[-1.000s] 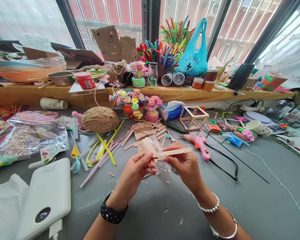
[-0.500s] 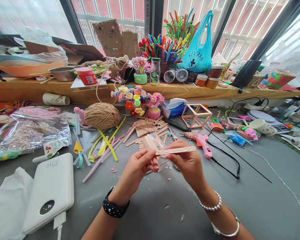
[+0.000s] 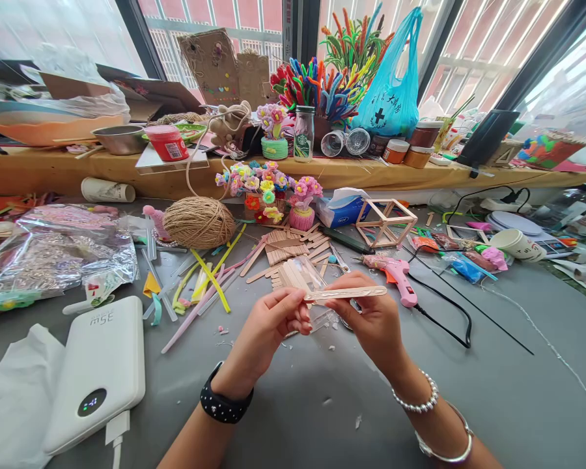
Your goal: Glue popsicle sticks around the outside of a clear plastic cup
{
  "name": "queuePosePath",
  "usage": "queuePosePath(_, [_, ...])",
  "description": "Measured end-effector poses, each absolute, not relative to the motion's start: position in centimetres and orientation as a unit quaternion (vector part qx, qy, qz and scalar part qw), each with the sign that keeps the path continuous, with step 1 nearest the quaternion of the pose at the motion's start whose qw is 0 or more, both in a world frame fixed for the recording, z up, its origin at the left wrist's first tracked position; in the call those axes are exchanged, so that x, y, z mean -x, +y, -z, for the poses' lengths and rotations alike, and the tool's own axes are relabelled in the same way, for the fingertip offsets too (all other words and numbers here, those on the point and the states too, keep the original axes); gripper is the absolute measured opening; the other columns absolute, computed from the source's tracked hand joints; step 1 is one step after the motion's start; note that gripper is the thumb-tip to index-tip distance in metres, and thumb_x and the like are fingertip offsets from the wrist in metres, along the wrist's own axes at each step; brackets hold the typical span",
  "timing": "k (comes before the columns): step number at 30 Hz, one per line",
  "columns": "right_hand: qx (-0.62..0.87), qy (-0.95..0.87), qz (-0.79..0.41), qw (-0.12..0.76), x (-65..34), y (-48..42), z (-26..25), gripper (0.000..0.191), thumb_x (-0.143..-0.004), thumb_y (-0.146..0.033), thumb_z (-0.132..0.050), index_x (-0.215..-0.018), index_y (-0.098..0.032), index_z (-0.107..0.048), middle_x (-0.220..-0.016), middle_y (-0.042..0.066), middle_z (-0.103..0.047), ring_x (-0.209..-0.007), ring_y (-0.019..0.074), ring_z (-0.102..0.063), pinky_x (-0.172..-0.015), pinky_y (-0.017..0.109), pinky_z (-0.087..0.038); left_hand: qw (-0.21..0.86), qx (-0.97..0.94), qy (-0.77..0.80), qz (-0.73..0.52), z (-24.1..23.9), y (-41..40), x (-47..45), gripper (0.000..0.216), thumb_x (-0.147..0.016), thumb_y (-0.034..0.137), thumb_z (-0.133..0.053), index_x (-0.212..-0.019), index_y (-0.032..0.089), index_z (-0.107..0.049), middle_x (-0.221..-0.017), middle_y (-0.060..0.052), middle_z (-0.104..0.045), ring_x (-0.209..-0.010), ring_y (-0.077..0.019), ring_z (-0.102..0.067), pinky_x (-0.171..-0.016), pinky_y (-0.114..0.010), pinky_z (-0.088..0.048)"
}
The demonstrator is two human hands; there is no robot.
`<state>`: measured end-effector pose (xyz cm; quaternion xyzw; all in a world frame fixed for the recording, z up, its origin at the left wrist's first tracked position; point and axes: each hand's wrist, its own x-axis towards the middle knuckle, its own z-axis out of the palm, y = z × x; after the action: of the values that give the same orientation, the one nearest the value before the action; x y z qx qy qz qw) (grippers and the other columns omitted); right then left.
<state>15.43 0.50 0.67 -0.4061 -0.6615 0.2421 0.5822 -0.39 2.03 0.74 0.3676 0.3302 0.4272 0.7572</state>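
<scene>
Between my two hands a pale wooden craft stick (image 3: 346,294) is held level above the table, with whitish glue-like marks along its side. My left hand (image 3: 273,326) pinches its left end between thumb and fingers. My right hand (image 3: 368,319) grips it near the middle, and the right end sticks out past the fingers. Behind the hands lie a clear plastic packet of craft sticks (image 3: 293,276) and a loose pile of craft sticks (image 3: 283,249). A pink glue gun (image 3: 393,277) rests on the table to the right of my right hand.
A white power bank (image 3: 100,371) lies at the left front. Farther back are a twine ball (image 3: 198,223), a wooden stick cube frame (image 3: 385,223), pipe-cleaner flowers (image 3: 301,203) and a blue tissue pack (image 3: 344,210). The glue gun's black cord (image 3: 446,332) loops at the right.
The view has shifted slightly. Both hands keep their hold on the craft stick, almost in place. The power bank's display is now lit.
</scene>
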Motion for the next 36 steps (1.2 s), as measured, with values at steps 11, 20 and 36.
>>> queuePosePath(11, [0.412, -0.667, -0.228, 0.577, -15.4, 0.3, -1.1, 0.005, -0.076, -0.022, -0.063, -0.081, -0.02, -0.063, -0.076, 0.003, -0.062, -0.07, 0.015, -0.057, -0.062, 0.03, -0.046, 0.733, -0.391, 0.332, -0.447, -0.6, 2.1, 0.4, 0.023, -0.073, 0.038, -0.063, -0.071, 0.016, -0.064, -0.058, 0.002, -0.06, -0.05, -0.0075, -0.055, -0.051, -0.018, -0.045])
queuePosePath(20, [0.399, -0.689, -0.224, 0.562, -15.5, 0.1, -1.6, 0.005, -0.076, -0.022, -0.063, -0.08, -0.022, -0.066, -0.076, 0.002, -0.064, -0.07, 0.0145, -0.057, -0.061, 0.028, -0.046, 0.622, -0.555, 0.34, -0.435, -1.0, 2.2, 1.4, 0.024, -0.067, 0.022, -0.071, -0.089, 0.02, -0.063, -0.081, 0.001, -0.065, -0.073, -0.0099, -0.058, -0.067, -0.019, -0.048])
queuePosePath(36, [0.396, -0.701, -0.247, 0.539, -15.6, 0.2, -1.6, 0.006, -0.078, -0.021, -0.062, -0.08, -0.022, -0.067, -0.074, 0.001, -0.064, -0.068, 0.0134, -0.056, -0.061, 0.027, -0.045, 0.581, -0.598, 0.35, -0.427, -1.0, 2.1, 1.3, 0.013, -0.072, 0.025, -0.066, -0.082, 0.018, -0.063, -0.076, 0.001, -0.063, -0.068, -0.0096, -0.058, -0.064, -0.019, -0.048])
